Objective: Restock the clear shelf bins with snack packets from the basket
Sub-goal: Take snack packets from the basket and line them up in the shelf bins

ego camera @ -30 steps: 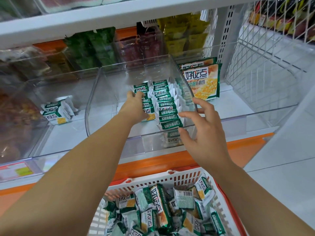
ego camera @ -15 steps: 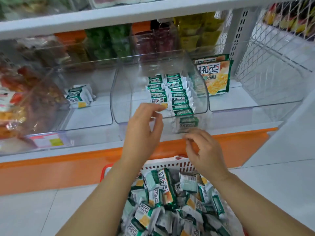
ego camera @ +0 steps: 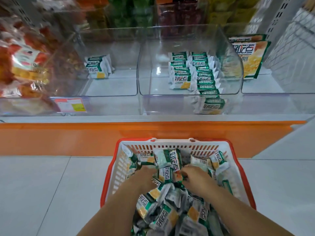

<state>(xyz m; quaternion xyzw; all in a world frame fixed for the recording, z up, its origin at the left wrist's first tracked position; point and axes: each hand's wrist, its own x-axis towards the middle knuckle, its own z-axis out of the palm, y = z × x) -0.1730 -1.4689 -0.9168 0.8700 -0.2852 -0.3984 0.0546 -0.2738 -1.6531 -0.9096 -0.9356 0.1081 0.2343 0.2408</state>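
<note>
Snack packets [ego camera: 162,217] around both hands [ego camera: 144,178] [ego camera: 194,178], inside basket [ego camera: 170,147]

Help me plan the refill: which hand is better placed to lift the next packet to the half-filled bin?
Right, probably. The right hand lies below the rows in the bin, its fingers seemingly curled on a packet; the left hand sits further left, fingers buried in the basket.

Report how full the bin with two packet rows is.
Mostly empty: the bin holds only two packet rows toward its right; bare floor shows left of them.
</note>
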